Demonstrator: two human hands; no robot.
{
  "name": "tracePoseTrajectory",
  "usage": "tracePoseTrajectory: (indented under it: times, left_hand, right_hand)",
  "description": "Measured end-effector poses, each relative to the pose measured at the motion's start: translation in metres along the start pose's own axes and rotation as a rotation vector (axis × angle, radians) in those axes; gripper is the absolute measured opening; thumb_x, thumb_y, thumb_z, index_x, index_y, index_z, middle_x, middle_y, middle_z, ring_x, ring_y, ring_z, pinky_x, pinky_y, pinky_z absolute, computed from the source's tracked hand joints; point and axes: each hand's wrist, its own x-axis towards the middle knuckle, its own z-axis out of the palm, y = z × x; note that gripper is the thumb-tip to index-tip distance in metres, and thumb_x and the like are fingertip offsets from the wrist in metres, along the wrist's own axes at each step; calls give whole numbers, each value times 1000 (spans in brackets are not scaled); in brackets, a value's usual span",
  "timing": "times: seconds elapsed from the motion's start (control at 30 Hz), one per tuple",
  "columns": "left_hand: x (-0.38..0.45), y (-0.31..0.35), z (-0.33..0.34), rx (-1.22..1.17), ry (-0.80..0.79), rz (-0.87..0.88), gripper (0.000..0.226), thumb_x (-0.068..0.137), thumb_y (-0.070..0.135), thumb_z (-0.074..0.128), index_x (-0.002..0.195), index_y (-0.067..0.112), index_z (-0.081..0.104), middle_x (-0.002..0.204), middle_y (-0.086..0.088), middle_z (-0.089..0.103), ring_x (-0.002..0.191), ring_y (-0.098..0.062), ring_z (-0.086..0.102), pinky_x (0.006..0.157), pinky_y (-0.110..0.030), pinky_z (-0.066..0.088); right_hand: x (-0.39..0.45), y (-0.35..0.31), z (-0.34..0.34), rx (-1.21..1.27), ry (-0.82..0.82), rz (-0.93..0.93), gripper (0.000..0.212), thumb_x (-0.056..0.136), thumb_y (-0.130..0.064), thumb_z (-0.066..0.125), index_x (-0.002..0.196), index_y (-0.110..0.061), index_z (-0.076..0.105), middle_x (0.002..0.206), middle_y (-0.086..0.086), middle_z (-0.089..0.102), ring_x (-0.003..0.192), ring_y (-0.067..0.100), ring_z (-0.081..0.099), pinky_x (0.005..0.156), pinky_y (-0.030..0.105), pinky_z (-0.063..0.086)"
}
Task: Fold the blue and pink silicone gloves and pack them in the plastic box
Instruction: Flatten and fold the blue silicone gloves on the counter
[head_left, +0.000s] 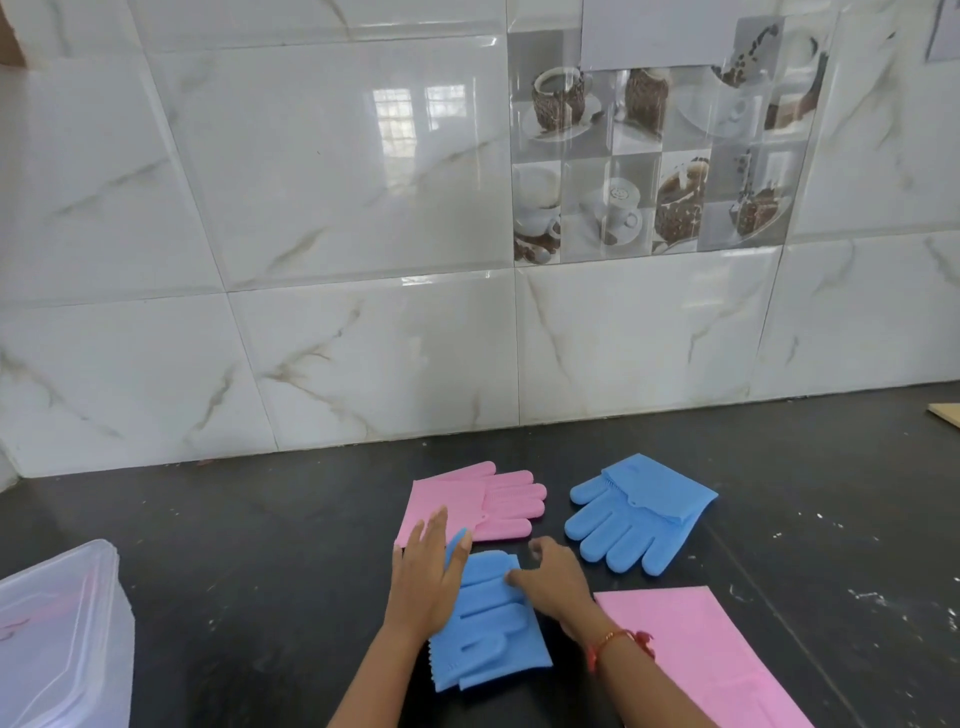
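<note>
A blue silicone glove (488, 631) lies folded on the black counter in front of me, its fingers turned back over the cuff. My left hand (431, 582) lies flat on its left side, fingers straight. My right hand (553, 582) rests on its right edge with the fingers curled against the folded part. A second blue glove (636, 512) lies folded farther right. One pink glove (472, 501) lies folded behind my left hand. Another pink glove (701, 654) lies flat at the lower right, partly under my right forearm. The clear plastic box (62, 639) stands at the lower left.
The black counter (249, 545) runs back to a white marble-tiled wall (363, 364). A pale board corner (945, 413) shows at the far right edge. White specks dot the counter on the right.
</note>
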Motion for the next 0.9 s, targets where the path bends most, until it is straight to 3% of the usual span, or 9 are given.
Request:
tracePoseTrajectory:
  times: [0.27,0.5,0.73,0.9]
  left_hand:
    - [18,-7,-8,231,-53,-47,60,99,47,25,150,18,17,158,-2,17,147,-20,11,119,-44,4]
    - [43,-13,-9,323,-27,-43,57,99,43,28,148,15,23,155,-9,25,144,-28,20,117,-47,14]
    - [61,-27,-10,356,-166,-39,62,93,19,41,150,16,16,152,-11,29,138,-30,30,115,-50,23]
    - [69,-29,-2,312,-217,-39,61,92,13,40,149,18,19,149,-10,34,137,-28,33,116,-49,23]
  right_hand:
    - [21,-13,-6,-46,54,-69,54,87,-25,56,135,-8,40,139,16,42,125,29,45,102,35,38]
    - [43,-20,1,151,94,-58,54,89,-17,55,140,-8,37,142,14,41,126,27,45,98,31,38]
    - [61,-13,2,253,169,46,54,88,-13,56,138,-1,39,141,16,42,127,29,43,103,33,37]
    - [73,-18,-1,364,159,112,52,88,-10,56,135,2,39,137,17,46,121,28,47,96,35,43]
